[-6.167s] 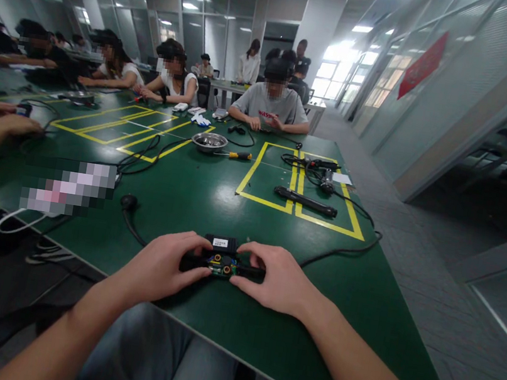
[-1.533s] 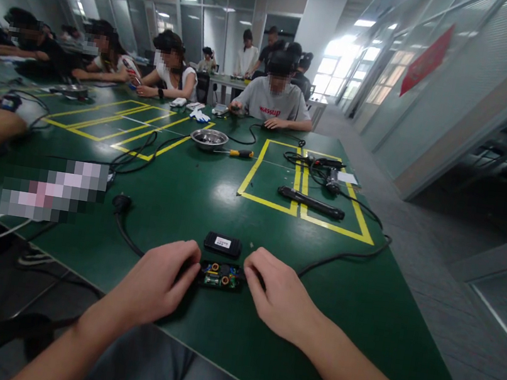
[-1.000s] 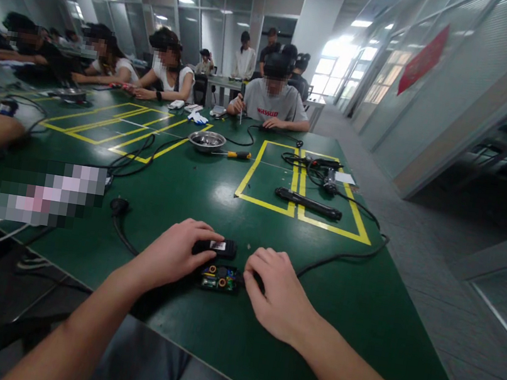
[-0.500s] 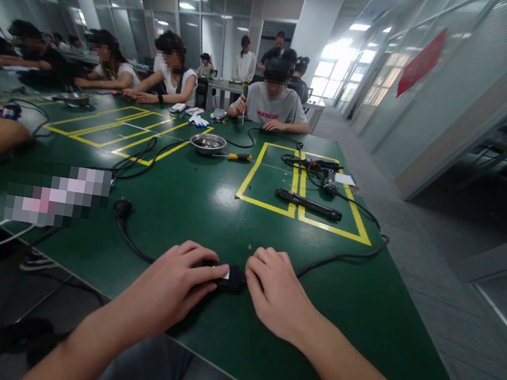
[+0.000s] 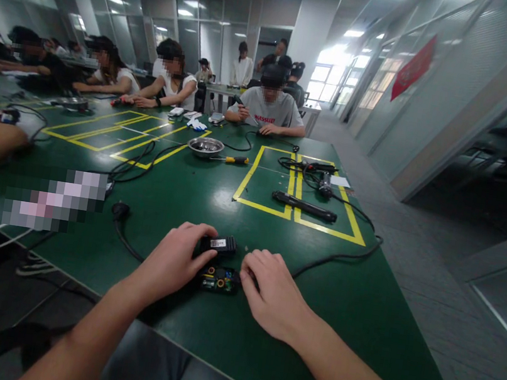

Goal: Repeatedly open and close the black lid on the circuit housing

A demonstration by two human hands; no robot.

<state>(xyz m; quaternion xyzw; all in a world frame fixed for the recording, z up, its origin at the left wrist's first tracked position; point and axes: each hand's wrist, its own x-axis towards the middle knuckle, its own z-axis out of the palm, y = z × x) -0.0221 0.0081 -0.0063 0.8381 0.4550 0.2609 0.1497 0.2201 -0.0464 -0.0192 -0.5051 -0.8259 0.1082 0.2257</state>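
- Nearest, below the edge of the dark green tabletop (image 5: 347, 325), were the person's legs in blue denim (image 5: 147, 358).
- The right hand (image 5: 273, 294) lay on the tabletop with its fingers curled inward, the tips at the right end of an open, shallow black casing with a green circuit board and copper-coloured rings (image 5: 219, 281); whether they gripped anything could not be told.
- The open casing lay between the two hands, its circuit board facing up.
- The left hand (image 5: 176, 261) grasped the left end of an oblong black lid with a white label (image 5: 225, 246) between thumb and fingers, just beyond the casing and apart from the right hand.
- A black power plug on a black cord (image 5: 120, 211) lay to the left, the cord running toward the left hand.
- Farther on, a long black cylindrical rod (image 5: 304, 206) lay across strips of yellow tape (image 5: 265, 207).
- Past it, a yellow-and-black-handled screwdriver (image 5: 237, 160) lay beside a round, shiny metal bowl (image 5: 204, 155).
- At the far side, a co-worker in a grey T-shirt (image 5: 270, 107) sat holding a thin tool (image 5: 255, 120).
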